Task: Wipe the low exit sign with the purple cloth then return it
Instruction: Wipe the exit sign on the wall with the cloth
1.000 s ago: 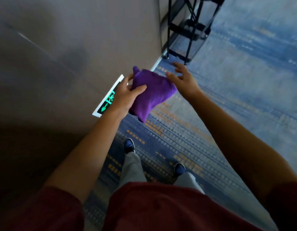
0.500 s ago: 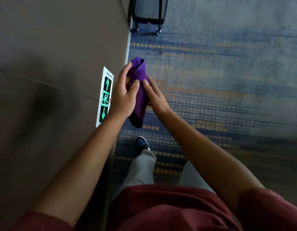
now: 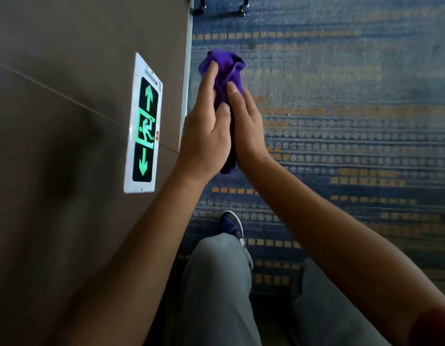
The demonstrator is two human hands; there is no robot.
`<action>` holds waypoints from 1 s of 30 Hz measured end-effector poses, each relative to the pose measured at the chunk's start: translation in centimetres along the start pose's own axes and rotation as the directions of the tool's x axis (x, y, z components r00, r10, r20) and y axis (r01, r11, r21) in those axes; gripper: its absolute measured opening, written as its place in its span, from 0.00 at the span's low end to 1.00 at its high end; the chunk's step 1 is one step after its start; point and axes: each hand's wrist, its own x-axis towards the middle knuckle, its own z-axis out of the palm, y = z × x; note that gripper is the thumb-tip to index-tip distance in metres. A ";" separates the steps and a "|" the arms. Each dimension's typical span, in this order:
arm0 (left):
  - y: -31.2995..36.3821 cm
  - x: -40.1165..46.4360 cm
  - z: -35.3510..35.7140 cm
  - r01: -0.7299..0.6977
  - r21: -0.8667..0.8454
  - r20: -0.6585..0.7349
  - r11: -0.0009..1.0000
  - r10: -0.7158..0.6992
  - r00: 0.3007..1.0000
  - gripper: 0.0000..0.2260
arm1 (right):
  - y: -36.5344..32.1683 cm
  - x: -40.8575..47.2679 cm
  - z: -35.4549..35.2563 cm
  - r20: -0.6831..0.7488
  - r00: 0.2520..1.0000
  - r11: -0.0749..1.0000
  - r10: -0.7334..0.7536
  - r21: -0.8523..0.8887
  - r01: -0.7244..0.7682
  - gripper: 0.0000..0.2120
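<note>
The purple cloth (image 3: pixel 229 71) is bunched up and pressed between both palms, its top and bottom ends sticking out. My left hand (image 3: pixel 204 136) lies flat against its left side, my right hand (image 3: pixel 246 128) against its right side. The low exit sign (image 3: pixel 144 126) is a white-framed panel with green arrows and a running figure, set low on the brown wall, just left of my left hand and apart from the cloth.
A metal skirting strip (image 3: pixel 186 78) runs along the wall's foot. Blue patterned carpet (image 3: pixel 341 108) spreads to the right. Black cart legs with wheels (image 3: pixel 241 7) stand at the top edge. My shoe (image 3: pixel 230 226) and grey trouser legs are below.
The cloth has been folded from a spread-out bundle into a narrow roll between both palms. The view has swung so that the sign is fully visible, upright, left of my hands.
</note>
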 end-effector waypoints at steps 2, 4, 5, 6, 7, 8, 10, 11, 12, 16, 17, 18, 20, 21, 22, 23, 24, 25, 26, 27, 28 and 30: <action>-3.8 0.0 1.4 -0.018 0.032 0.067 0.999 0.016 0.998 0.28 | 3.7 1.3 -1.4 -0.041 0.999 1.000 -0.016 0.009 0.016 0.12; -7.2 0.4 2.2 -0.034 0.024 0.092 0.999 0.032 0.995 0.29 | 7.0 2.6 -2.4 -0.059 0.998 0.999 -0.017 0.041 0.019 0.10; -8.7 0.6 2.3 -0.046 0.025 0.085 0.999 0.044 0.995 0.29 | 8.5 3.5 -2.8 -0.058 0.998 0.998 -0.014 0.063 0.018 0.09; -10.1 0.9 2.5 -0.057 0.026 0.069 0.998 0.055 0.996 0.29 | 9.8 4.2 -3.0 -0.045 0.999 0.996 -0.023 0.086 0.027 0.09; -11.2 1.1 2.6 -0.064 0.029 0.051 0.998 0.063 0.997 0.29 | 11.0 4.9 -3.1 -0.034 0.999 0.993 -0.034 0.108 0.037 0.08; -12.1 1.1 2.8 -0.065 0.031 0.037 0.997 0.064 0.997 0.30 | 12.0 5.7 -3.2 -0.030 0.999 0.991 -0.039 0.129 0.042 0.08; -13.4 1.4 3.0 -0.090 0.033 0.013 0.995 0.090 0.996 0.30 | 13.4 6.8 -3.1 -0.015 0.998 0.985 -0.061 0.162 0.062 0.08; -13.8 1.4 3.0 -0.099 0.043 0.013 0.994 0.099 0.995 0.30 | 13.8 7.2 -3.1 -0.009 0.998 0.985 -0.062 0.162 0.062 0.08; -14.6 1.0 2.8 -0.122 0.058 -0.026 0.991 0.123 0.992 0.29 | 14.6 7.3 -2.8 0.032 0.996 0.984 -0.078 0.160 0.072 0.08; -16.0 0.3 2.2 -0.172 0.106 -0.099 0.979 0.183 0.978 0.27 | 15.2 7.6 -1.9 0.154 0.980 0.987 -0.127 0.113 0.110 0.08; -16.1 0.5 2.1 -0.171 0.126 -0.091 0.977 0.183 0.979 0.27 | 15.1 7.9 -1.8 0.153 0.981 0.989 -0.123 0.105 0.108 0.09; -16.0 -0.2 2.0 -0.171 0.146 -0.114 0.974 0.188 0.975 0.26 | 15.0 7.6 -1.9 0.180 0.975 0.988 -0.126 0.111 0.107 0.10; -16.1 -0.8 1.7 -0.163 0.149 -0.124 0.975 0.182 0.975 0.25 | 15.1 7.3 -2.0 0.207 0.971 0.989 -0.120 0.113 0.098 0.12; -15.5 -1.5 1.5 -0.162 0.175 -0.137 0.971 0.187 0.973 0.25 | 14.9 6.9 -2.2 0.227 0.968 0.990 -0.108 0.108 0.085 0.12; -15.0 -2.1 1.4 -0.160 0.229 -0.151 0.960 0.197 0.969 0.24 | 14.5 6.3 -2.4 0.248 0.964 0.993 -0.093 0.095 0.071 0.12; -14.9 -2.0 1.3 -0.159 0.320 -0.154 0.934 0.217 0.964 0.24 | 14.8 6.2 -2.6 0.237 0.969 0.994 -0.068 0.102 0.045 0.12; -14.2 -2.2 1.0 -0.166 0.429 -0.164 0.888 0.258 0.952 0.24 | 14.5 5.9 -2.7 0.242 0.969 0.993 -0.043 0.115 0.015 0.13; -13.6 -2.4 0.6 -0.170 0.519 -0.169 0.838 0.295 0.940 0.24 | 14.2 5.8 -2.8 0.252 0.967 0.992 -0.032 0.128 -0.001 0.13; -13.5 -2.1 0.6 -0.163 0.581 -0.165 0.797 0.312 0.936 0.24 | 14.4 5.9 -3.0 0.246 0.969 0.990 -0.025 0.138 -0.009 0.13; -13.4 -2.2 0.2 -0.135 0.648 -0.180 0.750 0.322 0.930 0.23 | 14.4 6.1 -2.8 0.272 0.962 0.988 -0.024 0.151 -0.018 0.13; -13.4 -2.3 -0.3 -0.100 0.699 -0.196 0.708 0.324 0.925 0.23 | 14.1 6.3 -2.3 0.314 0.949 0.985 -0.036 0.170 -0.019 0.14; -13.6 -1.8 -1.1 -0.043 0.781 -0.220 0.623 0.339 0.915 0.23 | 14.4 7.5 -1.5 0.340 0.939 0.980 -0.056 0.196 -0.012 0.15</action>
